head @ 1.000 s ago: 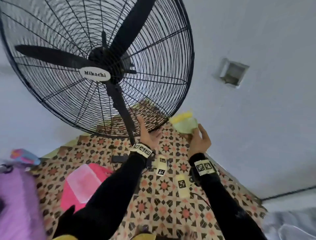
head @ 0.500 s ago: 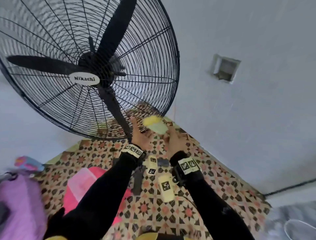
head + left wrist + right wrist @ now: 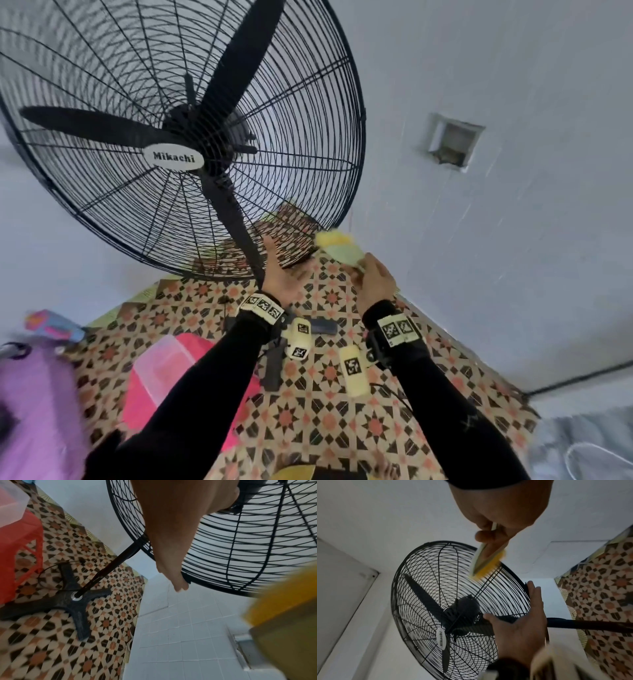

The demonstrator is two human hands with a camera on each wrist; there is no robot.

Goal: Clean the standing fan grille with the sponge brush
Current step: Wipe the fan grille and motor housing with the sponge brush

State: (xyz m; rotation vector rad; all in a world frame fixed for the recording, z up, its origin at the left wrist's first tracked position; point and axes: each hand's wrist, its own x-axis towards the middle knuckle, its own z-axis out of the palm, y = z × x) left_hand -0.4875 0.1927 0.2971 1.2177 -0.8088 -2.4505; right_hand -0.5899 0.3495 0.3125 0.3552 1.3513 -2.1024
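Note:
The black standing fan grille (image 3: 301, 144) fills the upper left of the head view, with its blades still behind the wires. My left hand (image 3: 282, 274) is open, its straight fingers (image 3: 180, 584) resting on the grille's lower rim (image 3: 524, 588). My right hand (image 3: 373, 277) grips the handle of the sponge brush (image 3: 339, 245), just right of the left hand. In the right wrist view the brush's yellow sponge (image 3: 489, 566) presses against the grille wires near the rim. The brush (image 3: 283, 601) shows as a yellow blur in the left wrist view.
The fan's pole (image 3: 109, 566) runs down to a black cross base (image 3: 73, 601) on the patterned floor (image 3: 329, 421), with a cord beside it. A pink stool with a clear box (image 3: 161, 370) stands left of my arms. The white tiled wall (image 3: 513, 240) has a recessed box (image 3: 452, 144).
The right hand swept the sponge brush left along the lower rim toward the left hand, then back to the right. The left hand stayed on the rim.

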